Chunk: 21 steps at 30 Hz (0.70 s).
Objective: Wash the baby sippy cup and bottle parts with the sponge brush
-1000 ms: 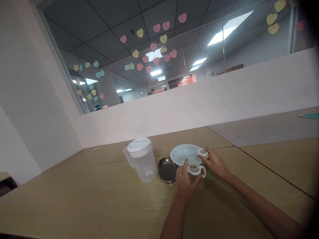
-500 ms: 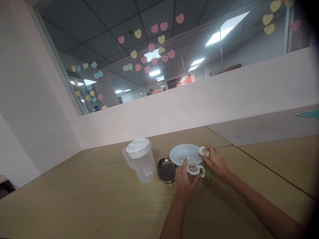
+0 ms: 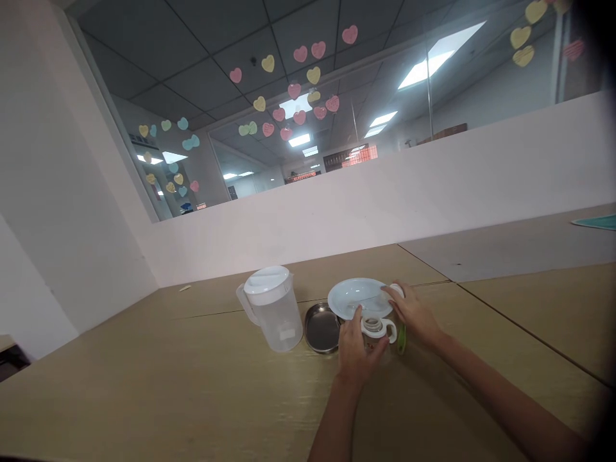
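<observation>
My left hand (image 3: 356,350) is wrapped round a small clear bottle (image 3: 373,325) with a white collar and a looped side handle. The bottle stands upright with its mouth uncovered. Just up and to the right, my right hand (image 3: 416,314) pinches a white lid (image 3: 397,289), now turned partly away and half hidden by the fingers. The lid is at the right rim of a pale blue bowl (image 3: 344,295), in which something clear lies. A green handle (image 3: 401,339), its other end hidden, shows beside the bottle's handle.
Left of my hands a round dark metal dish (image 3: 321,328) sits on the wooden table (image 3: 216,385). Farther left stands a translucent pitcher (image 3: 279,317) with a white lid. A teal sheet (image 3: 597,221) lies at the far right, and a low wall (image 3: 312,224) with windows rises behind.
My right hand has tipped the white lid over, so its inside no longer faces me. My left hand and the bottle stay in place.
</observation>
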Each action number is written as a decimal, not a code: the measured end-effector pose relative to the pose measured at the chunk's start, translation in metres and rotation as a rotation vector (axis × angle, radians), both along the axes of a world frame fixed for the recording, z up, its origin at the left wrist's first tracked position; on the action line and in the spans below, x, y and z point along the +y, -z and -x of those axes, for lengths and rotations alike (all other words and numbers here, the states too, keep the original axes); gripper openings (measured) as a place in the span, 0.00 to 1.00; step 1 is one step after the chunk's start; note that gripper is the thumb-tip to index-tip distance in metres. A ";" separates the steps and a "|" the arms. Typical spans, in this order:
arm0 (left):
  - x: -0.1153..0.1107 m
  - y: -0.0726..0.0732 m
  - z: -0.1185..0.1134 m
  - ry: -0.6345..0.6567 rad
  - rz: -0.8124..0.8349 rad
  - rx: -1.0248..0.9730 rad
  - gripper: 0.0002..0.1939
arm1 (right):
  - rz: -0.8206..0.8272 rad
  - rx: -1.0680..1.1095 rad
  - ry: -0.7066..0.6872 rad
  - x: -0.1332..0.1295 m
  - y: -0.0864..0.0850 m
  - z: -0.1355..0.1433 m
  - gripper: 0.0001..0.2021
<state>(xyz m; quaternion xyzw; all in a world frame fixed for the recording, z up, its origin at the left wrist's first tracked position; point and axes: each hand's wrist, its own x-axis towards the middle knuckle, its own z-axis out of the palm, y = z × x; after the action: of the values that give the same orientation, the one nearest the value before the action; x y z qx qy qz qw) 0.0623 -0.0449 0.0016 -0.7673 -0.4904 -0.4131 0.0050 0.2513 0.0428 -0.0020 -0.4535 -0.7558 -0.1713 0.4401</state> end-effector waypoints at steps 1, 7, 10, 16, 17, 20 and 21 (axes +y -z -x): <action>-0.001 -0.001 0.000 -0.001 0.000 -0.001 0.38 | 0.003 -0.010 0.010 0.001 0.002 0.000 0.17; -0.001 0.000 -0.002 -0.003 0.014 -0.068 0.41 | 0.026 -0.081 -0.039 -0.001 0.007 0.007 0.24; 0.001 0.002 -0.002 0.019 0.031 -0.152 0.43 | 0.075 0.009 -0.091 -0.003 0.004 0.011 0.21; 0.003 0.000 0.009 -0.074 -0.131 -0.139 0.40 | 0.289 0.227 -0.141 0.002 0.010 0.013 0.21; 0.004 -0.003 0.014 -0.159 -0.217 -0.153 0.37 | 0.287 0.226 -0.138 0.002 0.012 0.013 0.20; 0.006 -0.014 0.038 -0.527 -0.438 -0.284 0.31 | 0.251 0.176 -0.121 0.001 0.014 0.015 0.21; 0.007 -0.018 0.047 -0.661 -0.472 -0.335 0.31 | 0.239 0.151 -0.110 0.001 0.014 0.016 0.21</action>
<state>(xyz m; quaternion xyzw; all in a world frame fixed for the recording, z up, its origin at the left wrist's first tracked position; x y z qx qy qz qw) 0.0149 -0.0384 0.0195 -0.4695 -0.5957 -0.6087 0.2327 0.2350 0.0435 -0.0158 -0.4722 -0.7594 -0.0211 0.4471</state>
